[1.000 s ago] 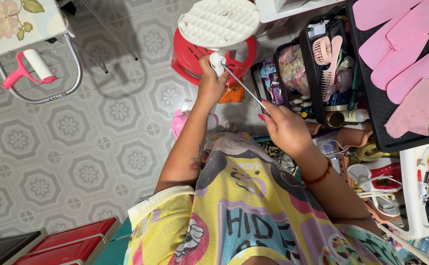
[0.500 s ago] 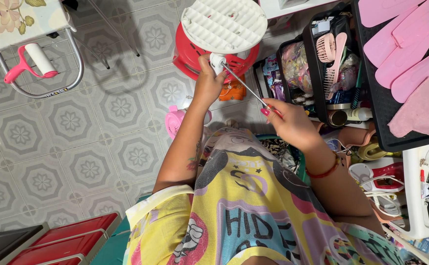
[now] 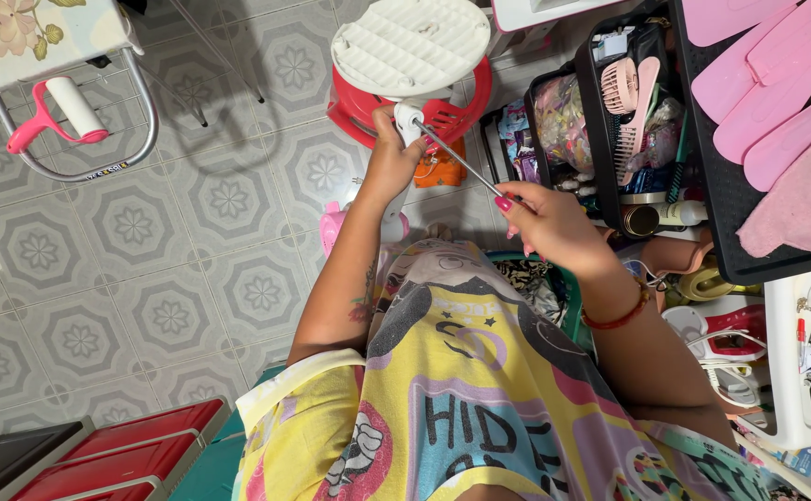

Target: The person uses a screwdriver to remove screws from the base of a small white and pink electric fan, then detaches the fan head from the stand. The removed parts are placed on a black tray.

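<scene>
Screwdriver with a thin silver metal shaft (image 3: pixel 456 160) runs on a slant across the middle of the view, its long axis going from the lower right, where the handle end disappears into the right hand (image 3: pixel 549 227), up to the upper left, where the tip meets the small white plastic hub (image 3: pixel 409 119) under the round white ribbed plastic disc (image 3: pixel 412 44). The tip points up and left, away from the person's body and toward the hub. The right hand's fingers are curled shut around the handle, which is almost wholly hidden inside the fist; only the bare shaft shows beyond the pink-nailed fingertips (image 3: pixel 504 202). A red bead bracelet (image 3: pixel 619 317) sits on that wrist. The left hand (image 3: pixel 392 160) is closed around the white hub just below the disc, thumb and fingers wrapped on it, so the screwdriver's tip lies right beside those fingertips, touching the same piece. The disc is held above a red round plastic stool (image 3: pixel 461 107) on the grey patterned tile floor (image 3: pixel 146 241). To the right stand black plastic bins (image 3: pixel 600 139) stuffed with combs and small items, and a black tray (image 3: pixel 730 213) carrying pink flat pieces (image 3: pixel 767 102). A pink-handled lint roller (image 3: pixel 57 111) lies at upper left.
</scene>
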